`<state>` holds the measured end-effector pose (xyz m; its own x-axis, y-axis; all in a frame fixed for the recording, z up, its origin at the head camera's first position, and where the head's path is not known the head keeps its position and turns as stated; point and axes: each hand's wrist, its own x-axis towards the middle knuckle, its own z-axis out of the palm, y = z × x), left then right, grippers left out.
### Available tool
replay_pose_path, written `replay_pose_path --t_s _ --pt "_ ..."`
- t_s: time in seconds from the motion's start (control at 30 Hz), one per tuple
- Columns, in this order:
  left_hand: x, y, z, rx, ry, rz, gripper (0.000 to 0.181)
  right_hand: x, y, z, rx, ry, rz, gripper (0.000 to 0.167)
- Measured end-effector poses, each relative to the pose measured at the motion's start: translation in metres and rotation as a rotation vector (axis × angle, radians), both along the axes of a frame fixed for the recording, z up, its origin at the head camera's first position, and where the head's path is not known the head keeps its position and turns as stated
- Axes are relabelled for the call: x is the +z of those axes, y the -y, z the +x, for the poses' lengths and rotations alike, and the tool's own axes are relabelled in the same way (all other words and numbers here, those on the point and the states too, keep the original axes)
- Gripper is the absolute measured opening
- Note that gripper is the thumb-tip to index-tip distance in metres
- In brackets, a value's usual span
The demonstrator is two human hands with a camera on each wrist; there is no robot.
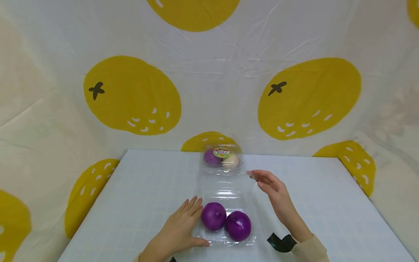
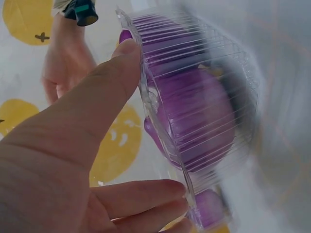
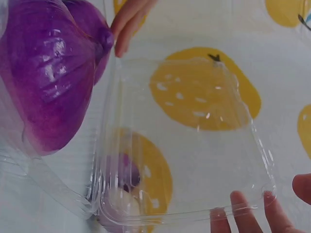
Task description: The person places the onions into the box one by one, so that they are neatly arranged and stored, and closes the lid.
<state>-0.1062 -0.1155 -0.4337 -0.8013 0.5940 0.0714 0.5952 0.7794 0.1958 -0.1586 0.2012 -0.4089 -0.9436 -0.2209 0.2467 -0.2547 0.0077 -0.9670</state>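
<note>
A clear plastic clamshell box [image 1: 226, 241] on the table holds two purple onions, one on the left [image 1: 213, 217] and one on the right [image 1: 238, 226]. Its transparent lid [image 3: 209, 160] stands raised at the far side. Along the box's left side rests my left hand [image 1: 181, 227], fingers and thumb spread. The left wrist view shows the thumb and fingertips touching the rim [image 2: 167, 138]. My right hand [image 1: 276, 198] touches the lid's right corner with its fingertips; in the right wrist view the thumb [image 3: 302, 188] stays apart from the lid.
Behind the open box sits a second clear box [image 1: 204, 168] with a label [image 1: 222, 152], containing a purple onion [image 1: 212, 158] and a whitish round one [image 1: 231, 162]. The white table [image 1: 157, 182] meets a fruit-printed cloth [image 1: 219, 91] at the back.
</note>
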Motion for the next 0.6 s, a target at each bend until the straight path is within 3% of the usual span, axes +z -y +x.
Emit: replay_pose_path --t_s 0.2,0.3,0.4,0.5,0.6 --pt "-0.003 0.002 0.002 0.015 -0.059 0.079 0.103 0.003 -0.003 0.013 -0.013 0.017 0.059 0.033" --pt "0.0 0.002 0.004 0.07 -0.086 0.156 0.093 0.003 -0.005 0.017 0.004 0.002 0.05 0.032" --pt "0.007 0.004 0.007 0.164 -0.067 0.283 0.076 0.002 -0.005 0.021 0.034 -0.005 0.033 0.031" --pt "0.015 0.006 0.009 0.226 0.045 0.48 0.05 -0.001 -0.005 0.026 0.058 0.004 0.009 0.029" --pt "0.022 0.011 0.008 0.205 0.238 0.724 0.026 -0.003 -0.005 0.033 0.076 0.016 0.0 0.026"
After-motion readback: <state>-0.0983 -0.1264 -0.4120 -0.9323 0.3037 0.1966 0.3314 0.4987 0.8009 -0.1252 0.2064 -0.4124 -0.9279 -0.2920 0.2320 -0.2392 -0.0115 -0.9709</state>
